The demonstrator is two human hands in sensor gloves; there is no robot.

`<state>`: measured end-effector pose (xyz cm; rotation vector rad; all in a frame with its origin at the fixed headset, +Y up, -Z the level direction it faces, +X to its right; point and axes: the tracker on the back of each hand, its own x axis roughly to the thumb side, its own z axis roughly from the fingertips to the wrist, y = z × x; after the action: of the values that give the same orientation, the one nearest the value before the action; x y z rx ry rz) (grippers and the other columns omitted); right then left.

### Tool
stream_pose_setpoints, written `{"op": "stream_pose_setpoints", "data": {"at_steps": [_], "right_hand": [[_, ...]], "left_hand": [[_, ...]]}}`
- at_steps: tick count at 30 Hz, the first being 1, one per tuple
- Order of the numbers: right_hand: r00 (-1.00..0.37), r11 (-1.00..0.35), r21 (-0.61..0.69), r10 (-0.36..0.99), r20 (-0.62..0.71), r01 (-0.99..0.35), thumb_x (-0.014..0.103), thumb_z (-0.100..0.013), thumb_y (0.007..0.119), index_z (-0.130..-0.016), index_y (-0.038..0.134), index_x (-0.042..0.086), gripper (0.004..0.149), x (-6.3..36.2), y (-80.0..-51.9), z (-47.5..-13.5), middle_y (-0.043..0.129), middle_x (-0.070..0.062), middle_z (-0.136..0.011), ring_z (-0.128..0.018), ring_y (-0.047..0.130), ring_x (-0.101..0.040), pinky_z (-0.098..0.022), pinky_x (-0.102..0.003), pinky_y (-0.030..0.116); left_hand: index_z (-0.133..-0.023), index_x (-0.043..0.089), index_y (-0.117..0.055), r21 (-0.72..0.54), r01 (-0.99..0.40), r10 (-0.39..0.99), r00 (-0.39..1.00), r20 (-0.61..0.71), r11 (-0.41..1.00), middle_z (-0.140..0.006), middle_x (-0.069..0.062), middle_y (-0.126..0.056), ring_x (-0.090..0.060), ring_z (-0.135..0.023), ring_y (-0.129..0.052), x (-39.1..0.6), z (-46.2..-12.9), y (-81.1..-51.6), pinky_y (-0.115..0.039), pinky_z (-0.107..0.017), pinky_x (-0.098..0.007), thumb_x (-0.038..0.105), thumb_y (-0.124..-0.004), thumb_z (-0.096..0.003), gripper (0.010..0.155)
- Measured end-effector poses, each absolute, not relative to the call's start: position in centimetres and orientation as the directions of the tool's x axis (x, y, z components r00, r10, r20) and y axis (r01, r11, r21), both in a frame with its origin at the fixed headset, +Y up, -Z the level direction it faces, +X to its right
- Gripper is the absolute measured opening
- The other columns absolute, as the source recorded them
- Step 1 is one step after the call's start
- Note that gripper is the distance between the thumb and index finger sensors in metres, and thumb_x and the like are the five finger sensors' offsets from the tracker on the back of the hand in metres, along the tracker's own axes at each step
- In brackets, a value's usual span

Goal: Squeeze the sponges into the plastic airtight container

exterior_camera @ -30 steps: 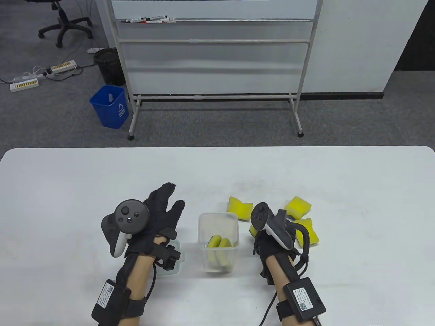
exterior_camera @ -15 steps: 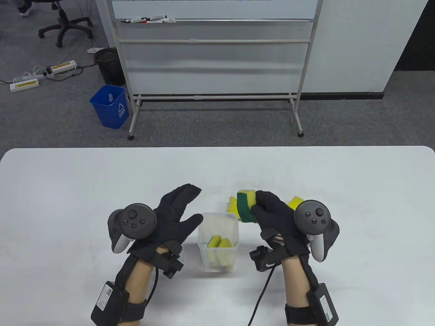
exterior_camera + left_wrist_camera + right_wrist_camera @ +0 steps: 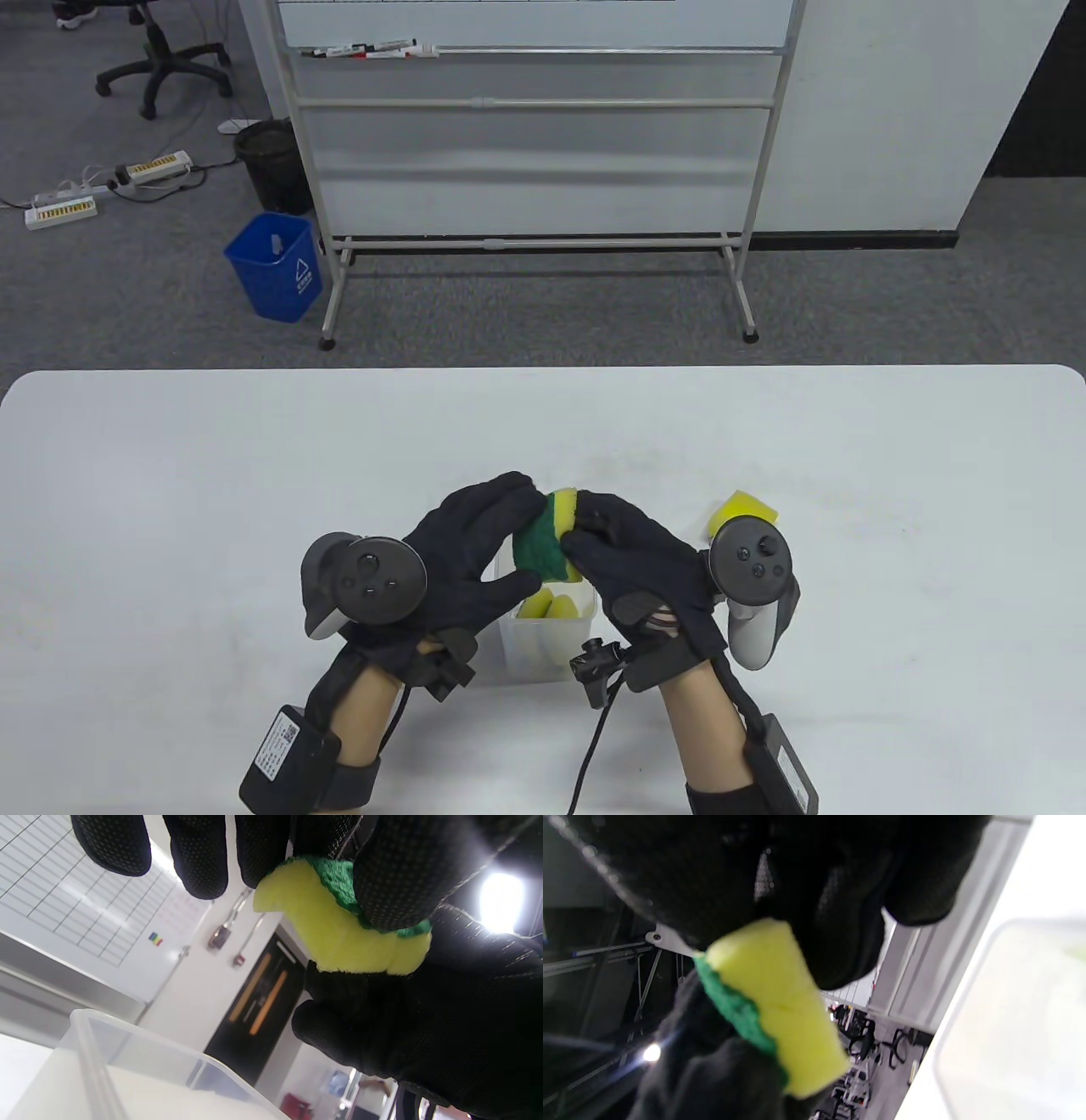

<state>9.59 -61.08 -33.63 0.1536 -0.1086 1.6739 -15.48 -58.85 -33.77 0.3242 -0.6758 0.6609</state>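
Note:
A yellow sponge with a green scrub side (image 3: 550, 543) is held by both hands just above the clear plastic container (image 3: 547, 652). My left hand (image 3: 484, 543) grips it from the left and my right hand (image 3: 624, 552) from the right, bending it. It shows folded in the left wrist view (image 3: 335, 933) and the right wrist view (image 3: 772, 1001). Two yellow sponges (image 3: 550, 606) stand inside the container. The container's rim shows in the left wrist view (image 3: 97, 1043).
Another yellow sponge (image 3: 747, 508) lies on the white table (image 3: 170, 475) behind my right hand's tracker; further sponges there are hidden by the hand. A whiteboard stand (image 3: 534, 170) and a blue bin (image 3: 276, 265) are on the floor beyond the table.
My right hand picked up a sponge from the pile and carried it left over the container. My left hand moved right and took hold of its other side.

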Motion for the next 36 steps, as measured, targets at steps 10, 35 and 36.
{"op": "stream_pose_setpoints", "data": {"at_steps": [10, 35, 36], "right_hand": [[0.043, 0.029, 0.147, 0.994, 0.098, -0.989, 0.043, -0.038, 0.094, -0.093, 0.082, 0.009, 0.066, 8.7, -62.3, -34.2, 0.103, -0.003, -0.074, -0.063, 0.107, -0.025, -0.061, -0.051, 0.078], [-0.418, -0.501, 0.088, 0.796, 0.437, -0.861, 0.042, -0.041, 0.095, -0.106, 0.069, 0.022, 0.073, 7.4, -60.4, -33.5, 0.08, -0.008, -0.101, -0.09, 0.084, -0.037, -0.07, -0.062, 0.063], [-0.437, -0.505, 0.048, 0.786, 0.439, -0.862, 0.041, -0.041, 0.094, -0.104, 0.072, 0.022, 0.069, 7.5, -60.4, -33.4, 0.083, -0.007, -0.098, -0.086, 0.088, -0.035, -0.069, -0.061, 0.064]], "left_hand": [[-0.101, 0.022, -0.064, 0.096, -0.709, 0.504, 0.583, 0.638, 0.699, -0.1, -0.004, -0.085, -0.031, -0.09, -0.088, -15.8, -34.2, -59.3, -0.07, -0.07, -0.063, 0.048, -0.084, -0.0454, 0.065], [-0.089, 0.023, -0.079, 0.006, -0.647, 0.499, 0.594, 0.63, 0.763, -0.078, -0.001, -0.099, -0.026, -0.07, -0.099, -16.0, -35.0, -59.6, -0.079, -0.064, -0.056, 0.046, -0.085, -0.0445, 0.051], [-0.089, 0.023, -0.079, 0.009, -0.647, 0.5, 0.6, 0.625, 0.763, -0.078, -0.002, -0.099, -0.027, -0.07, -0.099, -16.1, -34.9, -59.6, -0.079, -0.064, -0.056, 0.046, -0.085, -0.0445, 0.051]]}}
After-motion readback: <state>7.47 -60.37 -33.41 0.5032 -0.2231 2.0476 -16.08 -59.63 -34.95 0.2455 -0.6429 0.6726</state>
